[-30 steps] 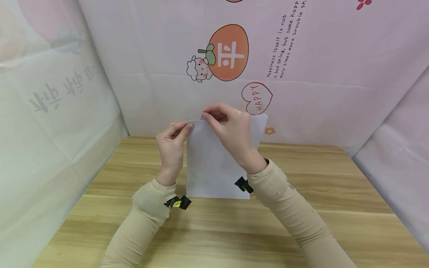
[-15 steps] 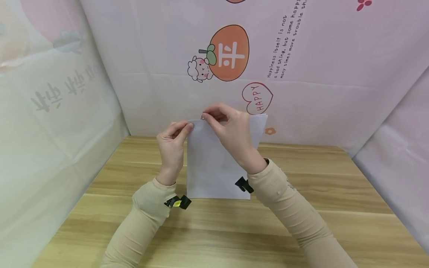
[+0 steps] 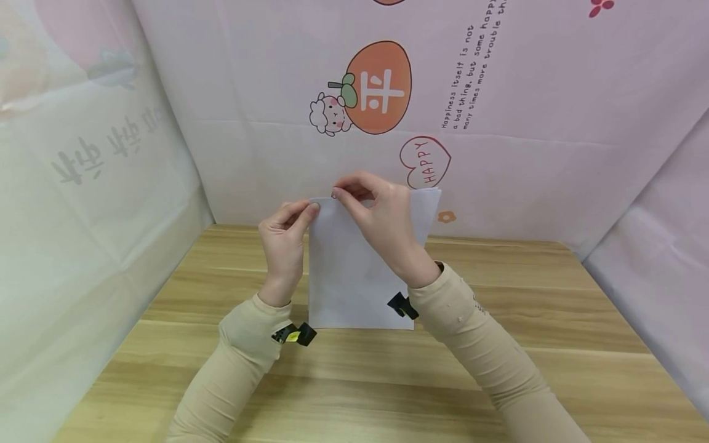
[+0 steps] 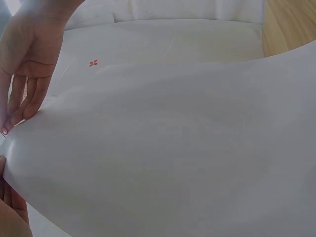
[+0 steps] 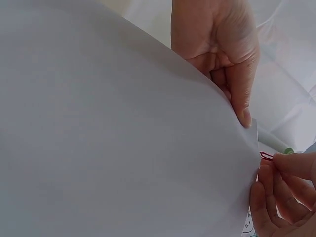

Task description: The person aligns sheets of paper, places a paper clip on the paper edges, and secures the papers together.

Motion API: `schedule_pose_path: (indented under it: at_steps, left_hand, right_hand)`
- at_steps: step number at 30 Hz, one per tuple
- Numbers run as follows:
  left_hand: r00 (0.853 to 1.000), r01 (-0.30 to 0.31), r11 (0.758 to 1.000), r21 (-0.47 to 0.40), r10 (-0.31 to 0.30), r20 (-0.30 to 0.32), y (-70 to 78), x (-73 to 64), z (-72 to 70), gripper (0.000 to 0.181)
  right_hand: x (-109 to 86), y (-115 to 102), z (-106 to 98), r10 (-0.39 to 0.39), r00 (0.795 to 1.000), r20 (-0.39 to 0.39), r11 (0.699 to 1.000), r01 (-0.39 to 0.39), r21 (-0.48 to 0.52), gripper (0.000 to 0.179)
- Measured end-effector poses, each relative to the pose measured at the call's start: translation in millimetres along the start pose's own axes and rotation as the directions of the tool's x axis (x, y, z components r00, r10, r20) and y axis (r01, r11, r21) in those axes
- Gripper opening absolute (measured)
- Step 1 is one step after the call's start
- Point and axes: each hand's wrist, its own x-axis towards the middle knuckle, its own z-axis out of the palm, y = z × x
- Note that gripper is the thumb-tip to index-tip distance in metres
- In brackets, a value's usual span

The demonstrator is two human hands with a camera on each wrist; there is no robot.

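Several white paper sheets (image 3: pixel 354 277) are held upright above the table, their top edges slightly fanned at the right. My left hand (image 3: pixel 284 240) pinches the top left corner between thumb and fingers. At the top edge, just right of that corner, my right hand (image 3: pixel 390 215) pinches a small red paper clip (image 5: pixel 266 156) with thumb and fingertip. In the right wrist view the clip's looped end meets the paper's edge; whether it has slid over the sheets I cannot tell. The other fingers of my right hand are bent near the edge.
Beneath the paper lies a wood-grain table (image 3: pixel 354 387). A printed white cloth backdrop (image 3: pixel 266 154) rises close behind the hands, and cloth walls stand left and right. A black camera mount (image 3: pixel 301 334) sits on the left wrist, another on the right.
My right hand has shifted very slightly to the left along the top edge, and less of the clip shows past its fingertips. The left hand keeps its grip on the corner.
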Motion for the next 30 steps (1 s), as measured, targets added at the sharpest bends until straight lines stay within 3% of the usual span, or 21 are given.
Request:
schedule_pose_path:
  at_steps: [21,30]
  left_hand:
    - [0.998,0.044,0.999,0.005,-0.044,-0.039,-0.2,-0.2,4.6,0.026]
    - [0.998,0.026,1.000,0.008,-0.026,-0.053,-0.7,-0.7,7.6,0.028]
  right_hand:
    - [2.1,2.8,-2.3,0.000,0.999,0.043,1.000,0.000,-0.004,0.006]
    - [3.2,4.0,-2.7,-0.009,0.999,0.049,1.000,0.010,-0.016,0.007]
